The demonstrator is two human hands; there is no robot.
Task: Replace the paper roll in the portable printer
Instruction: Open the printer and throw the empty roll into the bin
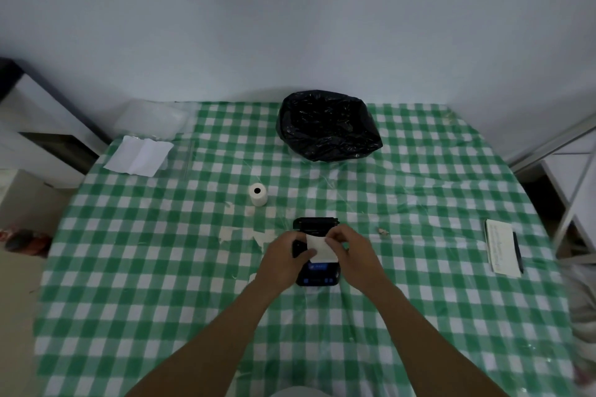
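A black portable printer (317, 277) lies on the green checked table (161, 300), its far lid (316, 223) raised. A white strip of paper (321, 248) comes out over its middle. My left hand (285, 263) grips the printer's left side, thumb on the strip's left edge. My right hand (350, 255) pinches the strip's upper right corner. A white paper roll (258, 194) stands on end, apart from both hands, to the far left of the printer.
A bin lined with a black bag (329, 126) stands at the back of the table. A folded white sheet (138, 155) lies at the far left, a notepad with a pen (503, 246) at the right. A small crumpled scrap (382, 231) lies right of the printer.
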